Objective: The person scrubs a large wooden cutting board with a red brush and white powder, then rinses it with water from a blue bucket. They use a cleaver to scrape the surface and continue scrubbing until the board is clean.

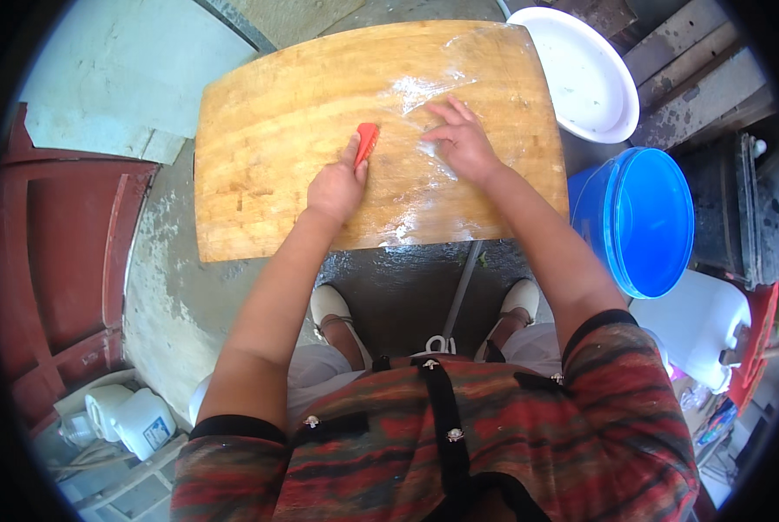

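A large wet wooden board point(265, 150) lies before me. My left hand point(339, 183) grips a red scrub brush point(366, 140), its bristle side turned to the right, over the middle of the board. To the right of the brush, my right hand point(464, 143) is spread with fingers apart and holds nothing. Whether its fingertips touch the wood I cannot tell. White suds or powder point(412, 91) streak the board beyond and below my right hand, and another white patch point(402, 225) lies by the near edge.
A white plastic basin point(579, 72) sits off the board's far right corner. Nearer on the right stand a blue bucket point(654, 222) and a white plastic jug point(686, 323). White jugs point(143, 421) rest at lower left by a red door point(69, 261). The floor point(402, 280) is wet.
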Demonstrator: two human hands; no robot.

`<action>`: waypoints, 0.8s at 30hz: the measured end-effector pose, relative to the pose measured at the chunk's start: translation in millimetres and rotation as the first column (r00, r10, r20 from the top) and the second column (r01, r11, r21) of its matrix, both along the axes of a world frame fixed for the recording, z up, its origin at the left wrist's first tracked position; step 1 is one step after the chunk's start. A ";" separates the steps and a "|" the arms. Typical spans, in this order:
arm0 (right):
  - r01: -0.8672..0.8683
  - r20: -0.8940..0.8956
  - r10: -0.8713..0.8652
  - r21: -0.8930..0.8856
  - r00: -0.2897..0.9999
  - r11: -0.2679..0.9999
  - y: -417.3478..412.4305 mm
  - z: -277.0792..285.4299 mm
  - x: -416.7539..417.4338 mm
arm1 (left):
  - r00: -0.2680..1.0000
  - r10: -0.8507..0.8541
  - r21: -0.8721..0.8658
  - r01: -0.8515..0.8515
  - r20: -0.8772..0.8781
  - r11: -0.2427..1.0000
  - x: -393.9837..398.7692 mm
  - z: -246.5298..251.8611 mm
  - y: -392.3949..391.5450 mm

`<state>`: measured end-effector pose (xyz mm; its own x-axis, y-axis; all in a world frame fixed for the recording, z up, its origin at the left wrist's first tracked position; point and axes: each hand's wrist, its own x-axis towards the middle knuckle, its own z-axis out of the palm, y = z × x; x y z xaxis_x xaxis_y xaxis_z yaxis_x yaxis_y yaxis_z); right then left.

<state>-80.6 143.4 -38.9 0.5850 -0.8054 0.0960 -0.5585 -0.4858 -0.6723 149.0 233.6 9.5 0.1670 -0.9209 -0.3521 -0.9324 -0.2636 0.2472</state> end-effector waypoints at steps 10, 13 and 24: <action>-0.113 -0.249 0.074 -0.149 0.966 0.982 30.3 3.3 8.5 | 1.000 -0.011 0.024 0.010 0.013 1.000 2.3 0.8 -1.8; -0.279 -0.303 0.255 -0.038 0.918 0.960 21.2 22.1 -6.6 | 1.000 0.001 0.019 -0.001 -0.004 1.000 2.0 0.7 -0.7; -0.318 -0.339 0.270 -0.094 0.901 0.943 31.4 23.0 -4.3 | 1.000 0.018 0.056 -0.017 -0.013 0.998 0.3 6.3 -1.9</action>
